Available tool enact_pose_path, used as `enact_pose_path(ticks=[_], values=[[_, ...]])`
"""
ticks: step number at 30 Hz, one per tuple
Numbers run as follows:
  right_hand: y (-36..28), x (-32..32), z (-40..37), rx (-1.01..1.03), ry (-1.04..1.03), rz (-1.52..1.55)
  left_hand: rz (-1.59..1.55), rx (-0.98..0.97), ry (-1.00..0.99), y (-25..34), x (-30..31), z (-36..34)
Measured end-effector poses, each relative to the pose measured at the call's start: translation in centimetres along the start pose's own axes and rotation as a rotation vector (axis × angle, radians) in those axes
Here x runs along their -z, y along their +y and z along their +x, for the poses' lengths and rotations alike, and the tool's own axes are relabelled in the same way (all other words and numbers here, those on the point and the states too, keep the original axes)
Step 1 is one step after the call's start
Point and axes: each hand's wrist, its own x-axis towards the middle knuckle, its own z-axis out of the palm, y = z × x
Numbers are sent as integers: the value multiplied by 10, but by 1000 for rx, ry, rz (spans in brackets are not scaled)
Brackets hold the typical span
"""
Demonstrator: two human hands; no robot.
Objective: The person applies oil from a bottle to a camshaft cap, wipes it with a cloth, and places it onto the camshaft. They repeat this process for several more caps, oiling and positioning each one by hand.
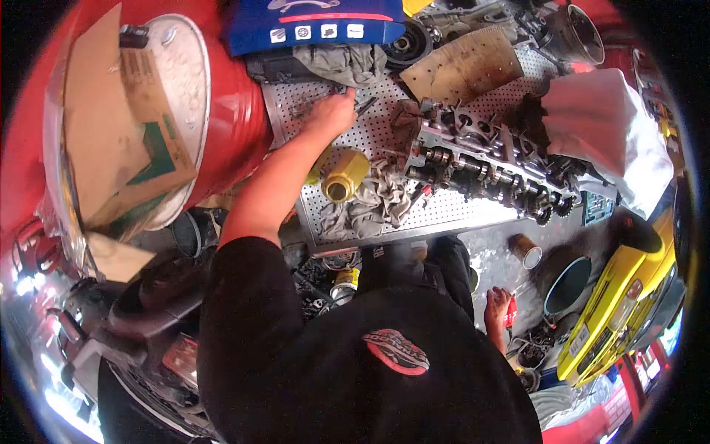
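Note:
My left hand (333,115) reaches over the back left of a perforated metal tray table (377,137), beside small dark tools (366,106). Its fingertips are largely hidden. Low at the right, my right hand (499,305) is closed on a red object (511,312), away from the table. A cylinder head (484,166) with its camshafts showing lies on the table's right part. Between it and my left arm are a yellow open-mouthed bottle (347,175), tilted, and crumpled grey rags (377,200).
A red drum (240,111) with cardboard (103,118) on top stands at the left. Brown cardboard (462,65), a grey cloth (347,63) and a blue box (310,29) are at the back. White cloth (603,126) hangs right, above a yellow bumper (614,296).

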Motion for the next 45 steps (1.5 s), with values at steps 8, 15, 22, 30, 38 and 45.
enact_pose_path(ticks=[8,15,22,30,38,45], values=[[-40,8,6,77,-43,-83,52,17,0,-7,-29,43],[-113,2,25,27,-70,12,-60,66,39,-10,-48,47],[-135,2,30,103,-58,10,-62,14,86,-4,-34,39],[-134,-9,23,79,-103,-6,-161,93,61,-3,-45,64],[-148,-12,25,95,-110,39,-92,5,28,-7,-31,50],[-167,-8,36,146,-120,93,51,-112,43,-9,-6,12]])
